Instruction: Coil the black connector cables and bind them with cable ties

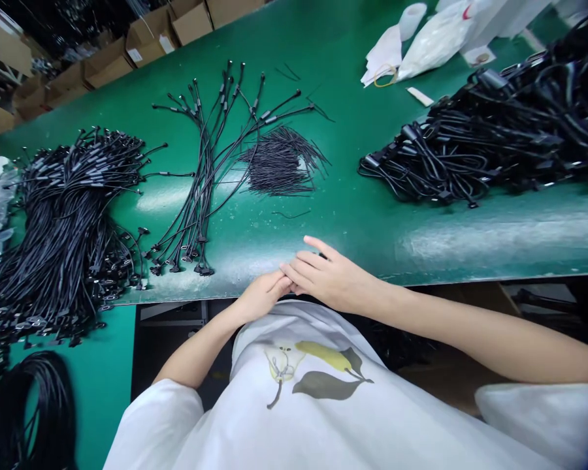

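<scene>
Hand state: The left hand [264,294] is partly curled, its fingertips against the fingers of the right hand [336,277]. The right hand is loosely open, index finger extended apart from the others. Whether a small item lies between the hands, or what the dark spot beside the right index finger is, cannot be told. No cable is visibly gripped.

Location: Both hands are at the near edge of the green table [353,222]. A single dark strand [291,215] lies just ahead of them; the pile of short strands [277,166] lies beyond it. The loose cables [206,150] fan out ahead and to the left, near connectors close to the edge. The large cable bundle [73,215] is farther left, the cable heap [445,150] ahead and to the right.

Handling notes (judgement):
1. Relax both hands; keep forearms off the loose cables, whose near connectors could snag on a sleeve.
2. If handling a loose cable, support it close to a connector; avoid dragging it across its neighbours, since crossed leads could tangle.
3. Keep the short strands apart from the loose cables.
</scene>
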